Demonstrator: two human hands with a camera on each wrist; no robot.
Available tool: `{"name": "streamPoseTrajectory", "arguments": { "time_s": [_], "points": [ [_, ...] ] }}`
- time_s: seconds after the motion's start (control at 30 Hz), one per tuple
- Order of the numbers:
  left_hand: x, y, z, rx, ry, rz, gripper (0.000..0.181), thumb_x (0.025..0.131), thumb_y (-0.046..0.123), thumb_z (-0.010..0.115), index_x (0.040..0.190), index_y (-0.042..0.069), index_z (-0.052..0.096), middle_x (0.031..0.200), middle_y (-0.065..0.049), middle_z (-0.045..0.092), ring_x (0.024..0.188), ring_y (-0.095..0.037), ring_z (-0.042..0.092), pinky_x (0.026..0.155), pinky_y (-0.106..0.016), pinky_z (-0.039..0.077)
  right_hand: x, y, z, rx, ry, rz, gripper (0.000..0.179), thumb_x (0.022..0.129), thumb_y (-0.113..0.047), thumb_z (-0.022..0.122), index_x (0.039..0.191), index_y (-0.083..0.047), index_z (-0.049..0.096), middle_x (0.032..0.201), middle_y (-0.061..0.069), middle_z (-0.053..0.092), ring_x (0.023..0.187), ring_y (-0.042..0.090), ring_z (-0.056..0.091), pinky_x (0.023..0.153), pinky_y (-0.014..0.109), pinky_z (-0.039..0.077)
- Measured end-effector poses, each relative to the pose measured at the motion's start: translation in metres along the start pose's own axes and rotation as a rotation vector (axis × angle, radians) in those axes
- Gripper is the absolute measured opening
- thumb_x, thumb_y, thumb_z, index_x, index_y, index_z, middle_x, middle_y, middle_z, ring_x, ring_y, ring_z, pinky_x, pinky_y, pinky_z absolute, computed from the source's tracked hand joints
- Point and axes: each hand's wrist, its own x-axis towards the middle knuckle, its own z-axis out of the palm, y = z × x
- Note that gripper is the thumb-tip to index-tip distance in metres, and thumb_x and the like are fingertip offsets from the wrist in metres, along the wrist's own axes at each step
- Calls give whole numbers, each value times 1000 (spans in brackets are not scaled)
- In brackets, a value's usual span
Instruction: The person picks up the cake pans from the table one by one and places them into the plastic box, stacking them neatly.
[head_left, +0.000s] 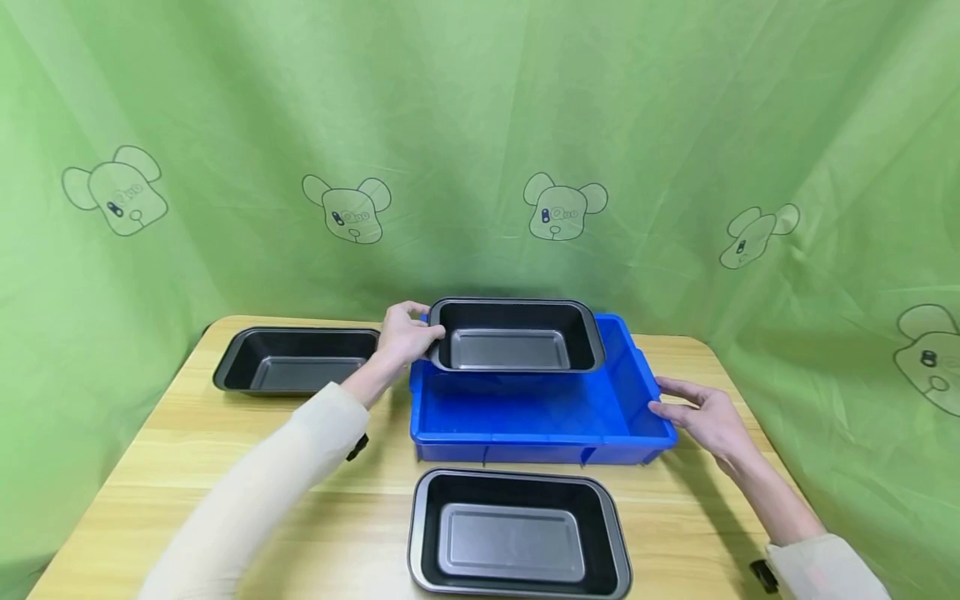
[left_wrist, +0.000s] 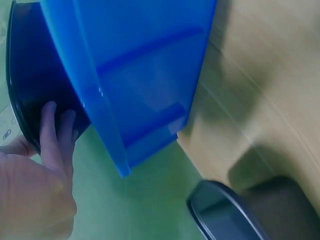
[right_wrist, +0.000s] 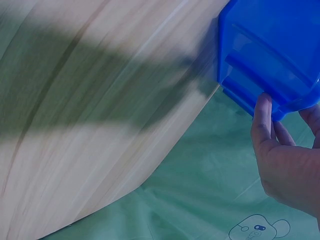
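Observation:
My left hand grips the left end of a dark loaf pan, thumb over the rim and fingers against its outer side in the left wrist view. That pan is over the back part of a blue plastic bin; whether it touches the bin inside is hidden. At the bin's right side, my right hand holds the rim, with thumb on one face and fingers on the outer wall. A second loaf pan lies in front of the bin, and a third loaf pan lies to its left.
Everything stands on a light wooden table. A green curtain printed with bear heads hangs right behind the table and along both sides. The bin is near the table's back edge.

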Motion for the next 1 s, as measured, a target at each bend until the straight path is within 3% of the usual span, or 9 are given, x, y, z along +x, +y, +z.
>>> {"name": "streamPoseTrajectory", "arguments": {
  "time_s": [0.33,0.57,0.77,1.0],
  "points": [
    [9,-4,25,78,28,-5,46,86,-1,73,130,-2,63,116,-26,76,83,-18,71,58,-23,65,-2,0,0,3,0,-2,73,100,-42,73,154,1,50,156,27,53,149,51,43,92,17,48],
    [13,-9,35,45,8,-31,46,86,-6,72,130,-4,61,113,-29,76,78,-25,76,58,-32,68,-1,-1,-1,-1,0,9,74,99,-44,73,155,0,50,156,26,53,150,50,42,92,16,45],
    [15,-11,43,22,4,-50,45,85,-8,72,129,-5,61,112,-31,76,76,-26,76,58,-32,68,-2,-2,-1,4,1,3,75,99,-45,73,154,0,50,156,26,53,151,50,41,89,11,46],
    [20,-17,52,71,11,-79,46,86,-4,76,130,-2,62,122,-29,72,62,-23,74,62,-35,69,0,-1,-1,5,-4,5,75,99,-45,73,154,0,49,157,26,52,151,50,40,101,30,51]
  ]
}}
